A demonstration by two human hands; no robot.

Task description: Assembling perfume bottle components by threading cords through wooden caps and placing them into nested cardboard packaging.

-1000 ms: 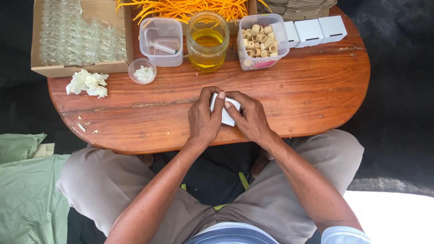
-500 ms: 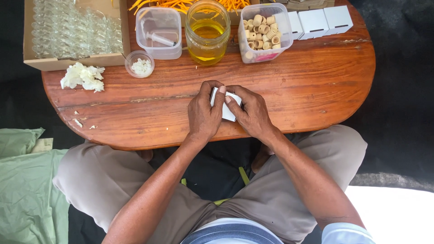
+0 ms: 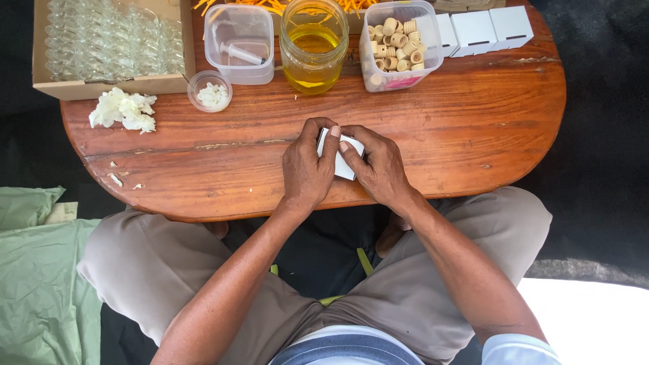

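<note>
Head view: both hands work at the near edge of the wooden tabletop (image 3: 473,135). The left hand (image 3: 305,169) and right hand (image 3: 378,169) each keep a closed grip on one small white box (image 3: 343,162), held between them, fingers folded over its top. Beyond the grip stand a jar of yellow liquid (image 3: 313,47), a tub of cork rings (image 3: 399,47) and finished white boxes (image 3: 483,30); this box appears unfinished.

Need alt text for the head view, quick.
Both hands, left hand and right hand, hold a small white box over a wooden table. Behind stand a jar of yellow liquid and clear tubs.
</note>
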